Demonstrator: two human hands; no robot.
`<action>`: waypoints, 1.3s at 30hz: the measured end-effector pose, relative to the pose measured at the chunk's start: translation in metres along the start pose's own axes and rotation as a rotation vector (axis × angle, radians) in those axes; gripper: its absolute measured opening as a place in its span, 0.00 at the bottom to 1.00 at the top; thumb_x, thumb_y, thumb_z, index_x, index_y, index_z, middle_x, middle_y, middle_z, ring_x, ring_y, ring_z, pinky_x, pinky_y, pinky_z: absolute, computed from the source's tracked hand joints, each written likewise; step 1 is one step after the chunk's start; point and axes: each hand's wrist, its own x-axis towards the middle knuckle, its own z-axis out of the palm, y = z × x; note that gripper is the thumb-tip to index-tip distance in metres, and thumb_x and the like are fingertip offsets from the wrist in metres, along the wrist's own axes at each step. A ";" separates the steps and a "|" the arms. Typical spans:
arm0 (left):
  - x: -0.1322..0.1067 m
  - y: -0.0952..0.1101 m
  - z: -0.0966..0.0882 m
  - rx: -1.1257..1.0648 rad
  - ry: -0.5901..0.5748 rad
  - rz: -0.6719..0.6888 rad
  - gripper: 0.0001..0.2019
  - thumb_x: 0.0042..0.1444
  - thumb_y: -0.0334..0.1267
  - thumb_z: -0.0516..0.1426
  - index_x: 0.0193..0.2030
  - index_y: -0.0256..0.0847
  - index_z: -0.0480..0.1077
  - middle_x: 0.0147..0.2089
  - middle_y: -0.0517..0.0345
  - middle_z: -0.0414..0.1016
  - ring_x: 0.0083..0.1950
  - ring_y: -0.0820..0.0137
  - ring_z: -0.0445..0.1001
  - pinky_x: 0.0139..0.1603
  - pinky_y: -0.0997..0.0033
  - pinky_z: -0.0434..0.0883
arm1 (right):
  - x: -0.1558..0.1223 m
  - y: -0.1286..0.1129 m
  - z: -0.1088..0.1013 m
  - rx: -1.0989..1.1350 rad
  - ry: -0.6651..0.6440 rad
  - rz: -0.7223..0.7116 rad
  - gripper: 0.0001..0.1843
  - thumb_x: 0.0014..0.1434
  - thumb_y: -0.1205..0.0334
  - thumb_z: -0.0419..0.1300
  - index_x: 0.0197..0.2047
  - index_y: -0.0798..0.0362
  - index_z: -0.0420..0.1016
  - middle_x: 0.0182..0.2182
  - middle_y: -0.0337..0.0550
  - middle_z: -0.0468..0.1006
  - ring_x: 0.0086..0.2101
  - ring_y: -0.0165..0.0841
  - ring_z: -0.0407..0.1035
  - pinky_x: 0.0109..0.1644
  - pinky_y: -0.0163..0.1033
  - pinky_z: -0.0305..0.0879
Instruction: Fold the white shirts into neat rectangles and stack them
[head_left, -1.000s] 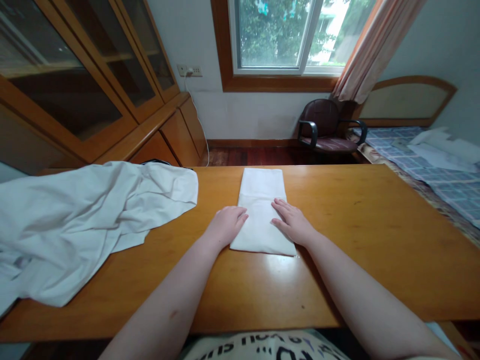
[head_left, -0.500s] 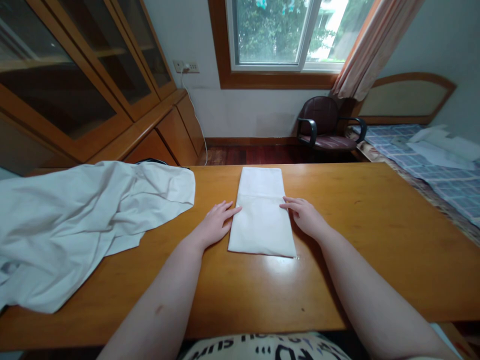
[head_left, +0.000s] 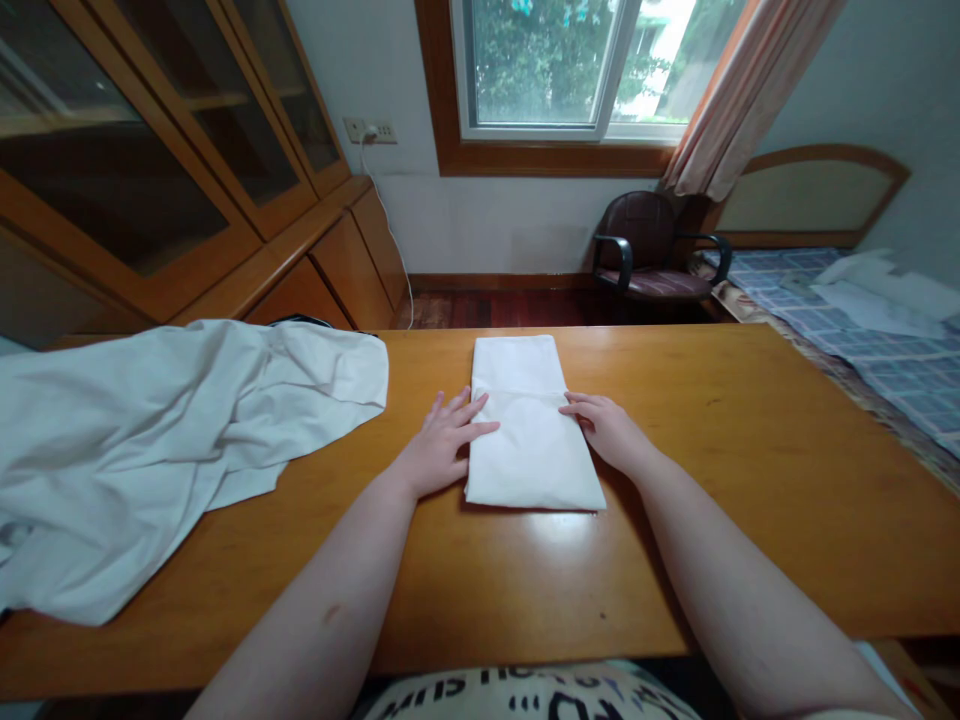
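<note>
A white cloth (head_left: pixel 529 455), folded into a long narrow rectangle, lies flat on the wooden table (head_left: pixel 750 480) in front of me. A crease or fold edge crosses it about a third of the way down from its far end. My left hand (head_left: pixel 444 440) rests at its left edge with fingers spread, the tips lying on the fabric. On the opposite edge, my right hand (head_left: pixel 604 428) touches the cloth with its fingertips, fingers stretched out and palm beside it. Neither hand grips the fabric.
A large crumpled white cloth (head_left: pixel 172 430) covers the table's left part. Behind the table are a wooden cabinet (head_left: pixel 300 260) with glass doors, an office chair (head_left: pixel 649 245) and a bed (head_left: pixel 847 310) with a checked sheet. A white cable (head_left: pixel 390 220) hangs from a wall socket.
My left hand has spread its fingers and slid further onto the cloth. The cloth's near end has shifted slightly right and its far end slightly left. My right hand has barely moved.
</note>
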 end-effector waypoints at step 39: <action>0.006 -0.012 0.012 -0.515 0.093 -0.373 0.17 0.55 0.41 0.51 0.49 0.45 0.74 0.53 0.58 0.76 0.58 0.60 0.70 0.62 0.57 0.61 | -0.001 -0.018 0.004 0.268 -0.060 0.004 0.19 0.55 0.62 0.56 0.50 0.49 0.75 0.48 0.44 0.77 0.50 0.41 0.69 0.56 0.47 0.62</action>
